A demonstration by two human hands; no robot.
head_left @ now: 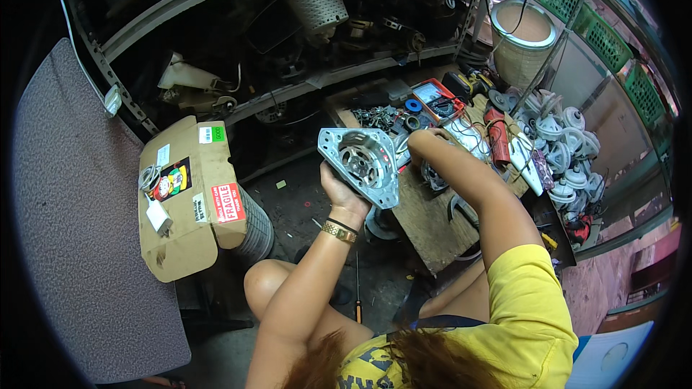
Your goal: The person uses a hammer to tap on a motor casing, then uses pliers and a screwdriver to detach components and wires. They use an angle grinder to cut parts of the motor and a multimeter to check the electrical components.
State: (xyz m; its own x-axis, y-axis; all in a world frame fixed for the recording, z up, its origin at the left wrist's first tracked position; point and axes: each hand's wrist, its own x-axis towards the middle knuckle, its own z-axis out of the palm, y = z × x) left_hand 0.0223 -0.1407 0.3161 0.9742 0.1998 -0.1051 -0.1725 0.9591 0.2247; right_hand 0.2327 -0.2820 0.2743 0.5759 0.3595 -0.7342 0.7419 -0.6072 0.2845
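My left hand (340,189) is closed around the underside of a silver cast-metal housing (360,166). The housing is roughly triangular, with a round, slotted hollow facing up and holes at its corners. A gold watch and a dark band circle my left wrist. My right hand (425,140) reaches over the low wooden bench (431,229), just right of the housing, and its bent wrist hides the fingers. Beside it lie a pile of small metal parts (376,118) and a blue tape roll (413,105). Another metal part (434,177) sits below that forearm.
A flattened cardboard box (189,205) rests on a round drum at left, near a grey speckled board (94,209). White plastic parts (569,151) heap up at right beside a red power tool (497,137). A screwdriver (358,310) lies on the floor. Metal shelving (209,11) stands behind.
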